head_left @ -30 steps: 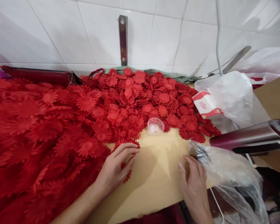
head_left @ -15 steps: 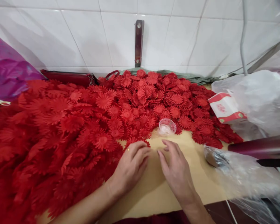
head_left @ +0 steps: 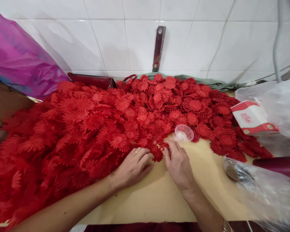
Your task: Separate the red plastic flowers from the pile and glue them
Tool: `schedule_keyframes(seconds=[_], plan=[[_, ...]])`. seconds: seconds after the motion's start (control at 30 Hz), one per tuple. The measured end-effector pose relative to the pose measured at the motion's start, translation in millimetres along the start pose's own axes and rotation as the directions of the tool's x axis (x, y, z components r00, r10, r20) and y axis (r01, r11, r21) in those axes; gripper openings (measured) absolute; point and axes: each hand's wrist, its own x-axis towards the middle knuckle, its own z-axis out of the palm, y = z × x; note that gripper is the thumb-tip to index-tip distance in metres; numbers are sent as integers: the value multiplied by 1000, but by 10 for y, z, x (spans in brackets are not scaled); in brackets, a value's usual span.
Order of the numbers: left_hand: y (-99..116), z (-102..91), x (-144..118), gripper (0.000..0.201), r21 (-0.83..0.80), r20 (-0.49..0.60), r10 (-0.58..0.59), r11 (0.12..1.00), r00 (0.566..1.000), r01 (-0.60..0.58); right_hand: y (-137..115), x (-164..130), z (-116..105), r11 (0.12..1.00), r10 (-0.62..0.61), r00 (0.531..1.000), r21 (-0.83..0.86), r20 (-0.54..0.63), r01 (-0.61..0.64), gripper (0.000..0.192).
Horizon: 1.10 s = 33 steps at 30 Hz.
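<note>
A heap of red artificial flower pieces (head_left: 118, 140) with many thin petals covers much of the table. My left hand (head_left: 135, 166), with a ring on one finger, lies at the front edge of the heap. Its fingers are curled together beside a red flower piece (head_left: 157, 154), and what they hold, if anything, is hidden. Just right of that piece, my right hand (head_left: 180, 164) is closed in a pinch on a bit of red flower, mostly covered by the fingers. Behind the right hand stands a small clear plastic cup (head_left: 184, 131) with something whitish in it.
The yellowish tabletop (head_left: 145, 199) shows in front. On the right are a red and white box (head_left: 252, 116), clear plastic bags (head_left: 263, 190) and a dark purple cylinder (head_left: 276, 165). A red pouch (head_left: 91, 79) and a purple bag (head_left: 26, 54) sit at the back left against a tiled wall.
The view has shifted left, so things appear further right. My right hand has reached forward to the heap's edge and its fingers have closed on red flower. My left hand's fingers stay curled.
</note>
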Motion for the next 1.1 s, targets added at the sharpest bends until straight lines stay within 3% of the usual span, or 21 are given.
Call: schedule_keyframes(seconds=[0.17,0.3,0.47,0.53,0.6,0.7,0.77,0.83,0.9,1.0,1.1], plan=[[-410,-7,68,26,-10,-182,-55,998,982,54,-32,-170,-123,997,76,997,-22,13,-75,17],[-613,-18,137,37,37,-153,-85,995,985,92,-157,-247,-85,997,61,996,35,58,-63,47],[-715,26,254,26,86,-90,-22,996,996,30,-393,-233,45,982,-35,993,190,109,14,41],[-752,34,280,23,111,-105,-69,991,992,81,-425,-188,6,980,-74,994,192,79,58,45],[-769,21,286,23,120,-139,-124,983,983,141,-372,-134,-100,985,-55,998,164,-8,55,35],[-686,-43,290,15,75,-177,-182,977,967,198,-129,-46,-281,987,99,961,152,-259,-60,25],[-539,-97,315,17,-2,-176,-211,977,962,214,86,29,-337,974,212,895,160,-392,-161,49],[-347,-139,369,22,-116,-166,-243,967,956,226,272,122,-313,960,265,883,187,-386,-206,80],[-161,-149,443,24,-223,-142,-258,949,955,223,383,215,-236,945,276,909,263,-312,-196,92],[22,-84,576,25,-326,-127,-257,923,958,204,418,303,-133,908,293,926,374,-240,-190,83],[49,66,755,34,-303,-129,-193,942,973,147,417,308,-124,893,327,915,395,-237,-217,76]])
